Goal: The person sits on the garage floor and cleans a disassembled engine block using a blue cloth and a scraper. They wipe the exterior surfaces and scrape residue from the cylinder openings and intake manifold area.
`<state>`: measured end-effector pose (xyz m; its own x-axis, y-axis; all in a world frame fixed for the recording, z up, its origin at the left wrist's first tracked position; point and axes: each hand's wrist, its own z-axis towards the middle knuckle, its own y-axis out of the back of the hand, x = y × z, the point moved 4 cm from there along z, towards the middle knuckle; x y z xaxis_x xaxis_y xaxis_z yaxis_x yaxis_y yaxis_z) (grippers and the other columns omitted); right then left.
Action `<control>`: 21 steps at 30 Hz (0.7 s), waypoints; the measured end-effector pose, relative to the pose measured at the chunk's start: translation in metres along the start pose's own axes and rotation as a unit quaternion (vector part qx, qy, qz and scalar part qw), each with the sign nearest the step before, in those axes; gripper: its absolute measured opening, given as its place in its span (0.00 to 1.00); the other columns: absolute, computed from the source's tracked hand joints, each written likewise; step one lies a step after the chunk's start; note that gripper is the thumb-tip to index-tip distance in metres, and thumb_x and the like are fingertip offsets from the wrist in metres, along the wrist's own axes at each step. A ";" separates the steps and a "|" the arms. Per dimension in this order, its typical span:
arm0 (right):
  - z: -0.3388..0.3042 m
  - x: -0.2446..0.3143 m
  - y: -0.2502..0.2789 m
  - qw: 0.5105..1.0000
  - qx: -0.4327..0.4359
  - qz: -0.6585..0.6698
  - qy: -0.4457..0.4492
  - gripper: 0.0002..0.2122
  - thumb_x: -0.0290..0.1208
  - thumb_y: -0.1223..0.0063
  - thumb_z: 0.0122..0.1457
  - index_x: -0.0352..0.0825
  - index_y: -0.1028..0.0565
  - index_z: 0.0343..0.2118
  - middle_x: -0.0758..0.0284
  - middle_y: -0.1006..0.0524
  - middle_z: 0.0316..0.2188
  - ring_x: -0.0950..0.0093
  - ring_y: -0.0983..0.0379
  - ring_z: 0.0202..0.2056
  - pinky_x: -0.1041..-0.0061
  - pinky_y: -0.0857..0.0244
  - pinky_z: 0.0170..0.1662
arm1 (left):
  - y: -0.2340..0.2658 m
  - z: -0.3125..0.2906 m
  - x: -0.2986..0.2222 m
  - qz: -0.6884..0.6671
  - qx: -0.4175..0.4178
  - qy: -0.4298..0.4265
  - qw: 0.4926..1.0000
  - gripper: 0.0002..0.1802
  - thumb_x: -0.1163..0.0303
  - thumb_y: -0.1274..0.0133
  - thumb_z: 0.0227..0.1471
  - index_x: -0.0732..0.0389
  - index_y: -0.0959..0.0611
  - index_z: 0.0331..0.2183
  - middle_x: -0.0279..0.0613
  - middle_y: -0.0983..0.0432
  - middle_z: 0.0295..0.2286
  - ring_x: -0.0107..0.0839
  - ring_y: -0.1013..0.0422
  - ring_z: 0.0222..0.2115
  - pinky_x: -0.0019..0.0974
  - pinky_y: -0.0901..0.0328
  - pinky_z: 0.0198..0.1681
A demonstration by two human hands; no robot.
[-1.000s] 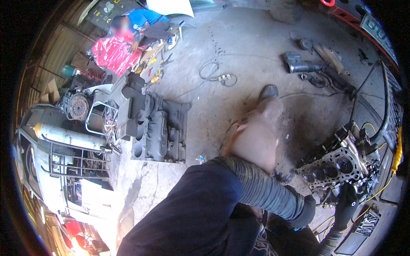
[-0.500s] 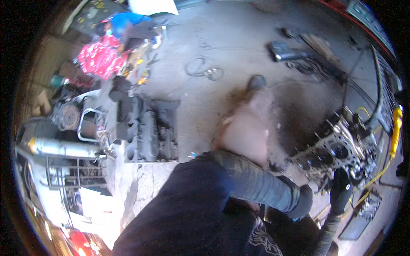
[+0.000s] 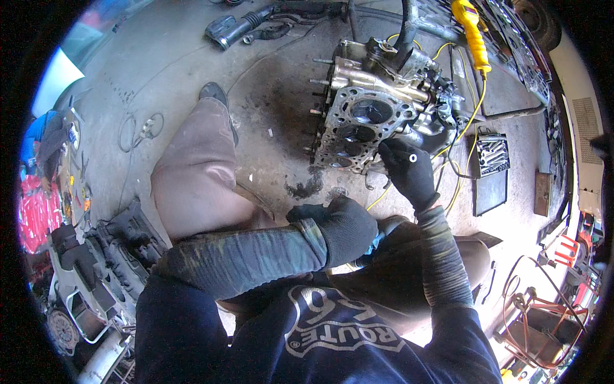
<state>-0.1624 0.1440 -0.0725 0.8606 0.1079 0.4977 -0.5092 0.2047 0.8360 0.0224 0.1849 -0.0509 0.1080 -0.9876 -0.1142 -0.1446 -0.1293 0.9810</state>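
Note:
A metal engine block (image 3: 358, 115) with round dark bores lies on the floor ahead of me. My right hand (image 3: 409, 173), in a black glove, is at its near right edge. Its fingers are bent together against the metal there, and whatever they may hold is hidden. My left hand (image 3: 350, 227), gloved in black too, is drawn in before my chest, its fingers curled closed. A scrap of blue material (image 3: 377, 239) shows beside that hand; I cannot make out what it is.
A yellow hand lamp (image 3: 472, 32) with a yellow cord is beyond the block. A socket set in a case (image 3: 492, 153) lies open to the right. A black air duct (image 3: 236, 29) is at the far side. Dark engine parts (image 3: 118, 246) stand at my left.
My view has swung to the right, bringing the engine block nearer the middle. My right hand stays by the block's edge, and my left hand remains curled in front of me.

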 end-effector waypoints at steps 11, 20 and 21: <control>-0.004 0.002 -0.007 0.999 -0.029 -0.028 0.024 0.08 0.31 0.43 0.62 0.38 0.16 0.40 0.58 0.16 0.37 0.56 0.19 0.34 0.61 0.27 0.35 | -0.006 0.003 -0.005 0.013 0.008 0.011 1.000 0.08 0.61 0.46 0.52 0.52 0.17 0.28 0.38 0.20 0.21 0.35 0.23 0.20 0.48 0.38 0.20; -0.008 0.001 -0.022 1.000 -0.006 -0.013 -0.012 0.09 0.33 0.43 0.62 0.38 0.17 0.41 0.60 0.17 0.36 0.56 0.19 0.34 0.60 0.27 0.35 | -0.005 -0.001 -0.003 0.012 -0.029 0.027 0.999 0.08 0.60 0.47 0.53 0.51 0.17 0.29 0.36 0.20 0.21 0.36 0.23 0.21 0.49 0.38 0.23; -0.009 0.001 -0.024 1.000 -0.001 -0.008 -0.015 0.09 0.33 0.43 0.62 0.38 0.17 0.41 0.60 0.17 0.36 0.56 0.20 0.33 0.60 0.27 0.35 | -0.005 -0.002 -0.003 0.009 -0.036 0.028 0.999 0.08 0.60 0.47 0.53 0.51 0.17 0.29 0.36 0.20 0.21 0.36 0.23 0.22 0.48 0.38 0.23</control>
<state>-0.1491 0.1477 -0.0936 0.8676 0.0750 0.4916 -0.4958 0.2082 0.8431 0.0246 0.1881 -0.0548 0.1614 -0.9828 -0.0902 -0.0766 -0.1036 0.9917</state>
